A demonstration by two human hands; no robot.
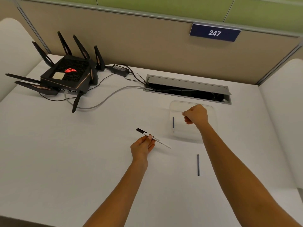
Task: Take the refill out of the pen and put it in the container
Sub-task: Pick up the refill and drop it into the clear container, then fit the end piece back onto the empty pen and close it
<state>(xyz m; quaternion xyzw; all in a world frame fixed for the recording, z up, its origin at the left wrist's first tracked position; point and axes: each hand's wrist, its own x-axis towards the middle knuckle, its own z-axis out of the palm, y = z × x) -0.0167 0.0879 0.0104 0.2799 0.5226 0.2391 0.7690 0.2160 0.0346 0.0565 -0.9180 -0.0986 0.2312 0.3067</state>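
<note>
My left hand (143,147) grips a white pen (161,142) with a black cap, holding it slanted just above the table. My right hand (196,115) hovers over a clear plastic container (176,103), its fingers curled and pinched together with nothing visible between them. A thin blue refill (173,122) lies inside the container near its left wall, a little left of my right hand and apart from it. A second dark thin rod (198,164) lies on the white table in front of the container, beside my right forearm.
A black router (68,76) with several antennas stands at the back left, its power brick (119,69) and cables trailing to an open cable slot (188,90) behind the container. A beige partition bearing a 247 sign (214,32) bounds the desk.
</note>
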